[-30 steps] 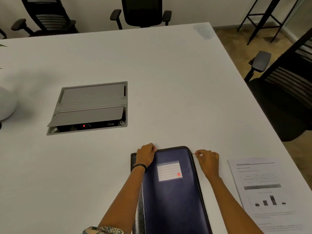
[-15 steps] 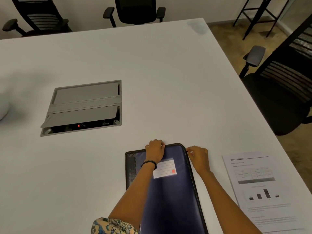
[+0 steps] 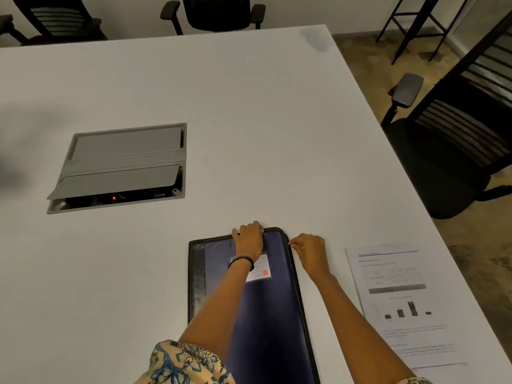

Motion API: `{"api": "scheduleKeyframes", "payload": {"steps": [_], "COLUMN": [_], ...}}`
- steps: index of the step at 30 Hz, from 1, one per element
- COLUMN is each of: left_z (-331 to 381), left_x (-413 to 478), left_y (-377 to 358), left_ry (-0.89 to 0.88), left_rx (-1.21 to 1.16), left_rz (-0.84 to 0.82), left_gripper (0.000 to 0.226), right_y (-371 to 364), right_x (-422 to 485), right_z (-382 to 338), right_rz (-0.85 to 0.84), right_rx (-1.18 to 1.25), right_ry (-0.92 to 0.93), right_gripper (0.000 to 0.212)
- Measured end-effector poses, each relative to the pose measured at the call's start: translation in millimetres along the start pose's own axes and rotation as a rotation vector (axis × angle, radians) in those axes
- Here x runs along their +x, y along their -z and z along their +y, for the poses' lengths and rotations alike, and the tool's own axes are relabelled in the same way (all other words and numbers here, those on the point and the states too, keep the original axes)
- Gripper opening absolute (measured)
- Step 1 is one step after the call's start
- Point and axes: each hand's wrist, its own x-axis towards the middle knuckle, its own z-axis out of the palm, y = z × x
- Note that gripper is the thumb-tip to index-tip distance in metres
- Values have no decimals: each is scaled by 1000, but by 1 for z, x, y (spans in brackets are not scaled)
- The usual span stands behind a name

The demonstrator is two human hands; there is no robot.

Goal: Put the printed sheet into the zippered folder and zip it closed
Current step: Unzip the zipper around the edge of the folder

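Observation:
A dark blue zippered folder (image 3: 271,309) with a black spine and a white label lies closed on the white table, near the front edge. My left hand (image 3: 249,239) presses flat on the folder's far edge, fingers curled over it. My right hand (image 3: 309,252) pinches the zipper pull at the folder's far right corner. The printed sheet (image 3: 401,300), with a table and a bar chart on it, lies flat on the table to the right of the folder, untouched.
A grey cable hatch (image 3: 122,164) is set into the white table (image 3: 249,120) at the left, its lid partly raised. Black office chairs stand at the far edge (image 3: 219,12) and on the right (image 3: 457,139). The table's right edge runs close to the sheet.
My left hand slid right along the folder's far edge. My right hand stayed pinched at the far right corner. The head camera shifted, bringing the folder's black spine into view.

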Motion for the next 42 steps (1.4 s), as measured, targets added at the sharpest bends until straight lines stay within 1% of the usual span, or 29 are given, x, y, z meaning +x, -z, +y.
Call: {"api": "scheduleKeyframes", "payload": {"steps": [4,9,13,21,24,26,27,28,29,31,32,33,35,42], "left_z": [3,4,7,8,11,15,18,21,23,25,26,26,28,38], "left_x": [-1,-3,-4,-7,-13,-24,-31,-39,-47,-67,-75,-81,-89,-90], "left_y": [0,2,2,4,2,-2,-5,-10,-14,-25,-29,-34,-40,-41], "left_ry": [19,16,22,22,-48,-177,-263,-353,-442,-597,-650,-686,-708,-669], "left_rx": [-2,-2,-5,101,224,278,277,265,244,228,258,304,364,453], "left_rz": [9,20,31,48,110,174,187,163,95,-118,-210,-266,-293,-315], "left_gripper": [27,27,28,27,32,40,40,37,32,29,29,30,29,24], "right_y": [2,2,-1,1,-1,-1,-1,0,0,0,-1,-1,-4,-10], "right_x": [-17,-48,-76,-124,-134,-135,-136,-136,-135,-135,-135,-135,-135,-137], "right_z": [9,17,25,41,42,41,41,40,40,39,40,40,40,38], "right_rz": [-44,-34,-53,-119,-69,-50,-50,-52,-55,-60,-62,-64,-61,-30], "right_rx": [2,20,26,56,85,102,105,103,97,79,72,67,66,74], "right_ry": [19,31,1,-21,-42,-51,-51,-45,-38,-29,-30,-35,-54,-111], "right_gripper": [13,13,14,17,15,15,15,16,16,18,18,19,18,17]}}
